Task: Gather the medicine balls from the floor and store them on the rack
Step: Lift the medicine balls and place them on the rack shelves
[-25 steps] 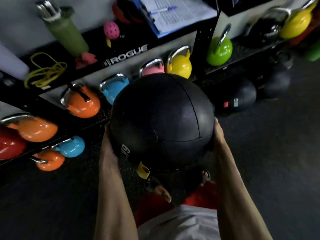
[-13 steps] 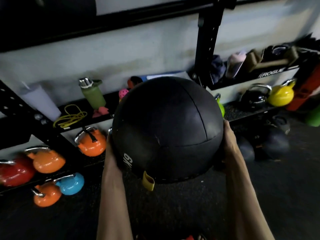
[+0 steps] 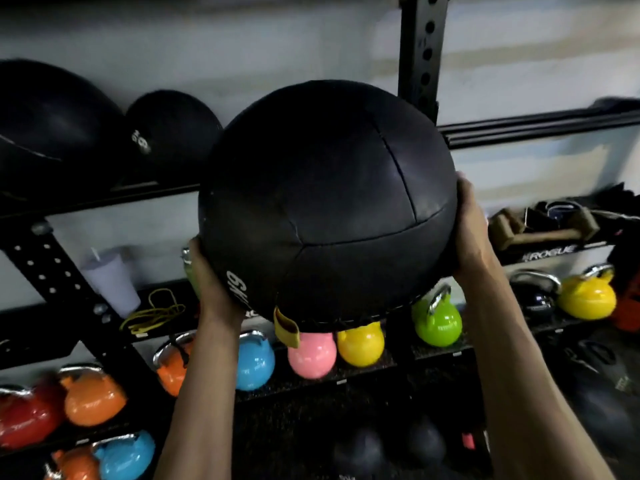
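Before the rack (image 3: 419, 46), both raised hands' fingers (image 3: 465, 199) press the medicine ball's (image 3: 325, 202) sides.

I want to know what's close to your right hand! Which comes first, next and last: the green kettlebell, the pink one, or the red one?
From the right hand, in the head view:
1. Green kettlebell, just below it.
2. Pink kettlebell, under the big ball.
3. Red kettlebell, far off at the left edge.

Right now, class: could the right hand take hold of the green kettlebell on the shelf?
Probably not as things stand: the right hand is pressed against the medicine ball, sharing its weight with the left hand; the green kettlebell sits below.
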`<state>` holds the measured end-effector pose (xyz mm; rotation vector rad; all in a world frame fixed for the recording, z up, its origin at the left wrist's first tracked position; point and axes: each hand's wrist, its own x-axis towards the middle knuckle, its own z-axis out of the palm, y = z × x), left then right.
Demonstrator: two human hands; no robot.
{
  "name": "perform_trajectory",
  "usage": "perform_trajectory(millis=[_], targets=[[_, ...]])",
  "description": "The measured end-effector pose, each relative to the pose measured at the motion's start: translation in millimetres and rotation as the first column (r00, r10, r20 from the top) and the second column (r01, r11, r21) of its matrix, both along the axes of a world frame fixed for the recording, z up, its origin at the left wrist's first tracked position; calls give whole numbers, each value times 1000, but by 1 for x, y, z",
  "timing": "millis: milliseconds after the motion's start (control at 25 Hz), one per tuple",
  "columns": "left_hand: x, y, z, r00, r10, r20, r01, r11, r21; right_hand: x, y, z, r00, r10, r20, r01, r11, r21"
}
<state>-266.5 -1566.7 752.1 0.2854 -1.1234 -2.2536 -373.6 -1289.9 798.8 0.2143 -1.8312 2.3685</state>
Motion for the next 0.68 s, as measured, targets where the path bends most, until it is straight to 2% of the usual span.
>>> perform_trajectory(millis=[80, 240, 520, 680], targets=[[-15, -8, 30, 998, 56, -15, -57, 997, -47, -18, -7, 25, 999, 14, -44, -13, 1000, 9], [-52, -28, 75, 988, 17, -154, -40, 989, -145, -58, -32, 60, 989, 56, -139, -63, 997, -46], [-114, -65, 127, 963, 17, -268, -61, 986, -156, -128, -65, 84, 983, 68, -171, -82, 993, -79], [-150, -74, 141, 952, 51, -302, -96, 986, -136, -166, -71, 93, 977, 69, -202, -67, 998, 16]])
